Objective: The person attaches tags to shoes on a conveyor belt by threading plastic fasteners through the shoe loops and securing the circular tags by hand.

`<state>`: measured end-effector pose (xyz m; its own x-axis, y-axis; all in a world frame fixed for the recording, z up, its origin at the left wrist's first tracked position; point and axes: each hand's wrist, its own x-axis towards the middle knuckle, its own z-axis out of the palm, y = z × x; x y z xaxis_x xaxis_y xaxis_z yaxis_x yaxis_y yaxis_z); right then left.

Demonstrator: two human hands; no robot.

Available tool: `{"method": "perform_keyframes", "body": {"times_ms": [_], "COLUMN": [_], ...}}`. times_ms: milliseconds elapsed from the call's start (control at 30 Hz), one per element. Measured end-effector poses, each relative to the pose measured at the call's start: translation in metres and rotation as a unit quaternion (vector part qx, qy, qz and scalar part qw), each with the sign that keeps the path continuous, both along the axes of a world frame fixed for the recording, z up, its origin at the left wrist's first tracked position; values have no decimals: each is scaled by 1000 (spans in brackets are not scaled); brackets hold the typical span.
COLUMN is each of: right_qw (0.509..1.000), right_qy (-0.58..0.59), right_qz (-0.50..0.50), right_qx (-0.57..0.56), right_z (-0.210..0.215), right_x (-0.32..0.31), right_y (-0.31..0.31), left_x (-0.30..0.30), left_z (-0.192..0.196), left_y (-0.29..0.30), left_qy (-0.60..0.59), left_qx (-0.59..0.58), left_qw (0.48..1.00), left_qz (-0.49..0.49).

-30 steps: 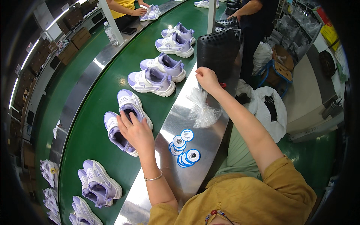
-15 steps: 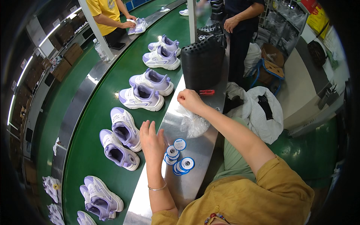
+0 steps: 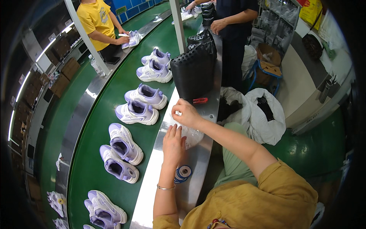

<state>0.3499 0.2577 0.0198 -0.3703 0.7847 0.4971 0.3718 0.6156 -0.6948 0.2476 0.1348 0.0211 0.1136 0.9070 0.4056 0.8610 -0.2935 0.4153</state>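
My right hand [image 3: 186,114] is closed in a pinch over the upper end of a crumpled clear plastic bag [image 3: 194,138] on the metal ledge [image 3: 152,194]. Whatever sits between its fingertips is too small to make out. Fingers stretched forward, my left hand [image 3: 174,147] lies against the near-left side of the bag, apparently holding nothing. Below it, partly covered by my wrist, is a small pile of round white tags [image 3: 184,171] with blue rims. A small red tool [image 3: 200,100] rests just beyond my right hand.
Pairs of white-and-purple sneakers [image 3: 120,149] stand along the green conveyor belt [image 3: 89,152] to my left. Black perforated containers [image 3: 193,72] stand at the ledge's far end, by a metal post [image 3: 177,26]. White sacks [image 3: 265,116] sit right. Two co-workers stand farther along.
My left hand has moved right, from beside the sneakers to the plastic bag. My right hand stays pinched, now closer to the left hand. The whole view has shifted slightly.
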Motion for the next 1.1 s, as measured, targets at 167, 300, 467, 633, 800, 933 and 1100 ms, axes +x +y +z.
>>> {"method": "perform_keyframes", "body": {"times_ms": [167, 300, 467, 633, 800, 933, 1100], "right_qw": [998, 995, 982, 965, 964, 965, 935], "right_qy": [21, 94, 186, 246, 236, 137, -200], "right_qz": [53, 26, 8, 85, 75, 129, 249], "right_qx": [-5, 14, 43, -20, -99, -181, -154], "right_z": [24, 42, 86, 102, 99, 83, 57], "right_x": [29, 48, 52, 58, 88, 93, 82], "right_y": [-7, 17, 52, 58, 66, 57, 54], "left_x": [45, 76, 87, 87, 57, 26, -41], "left_z": [4, 4, 5, 24, 50, 37, 9], "left_y": [22, 32, 50, 64, 54, 42, 55], "left_qy": [-21, -19, -24, -35, -28, 44, 26], "left_qx": [-66, -30, -46, -25, -60, -89, -168], "left_qw": [997, 999, 998, 999, 995, 984, 977], "left_qz": [-41, -40, -25, -21, 74, 149, 130]}}
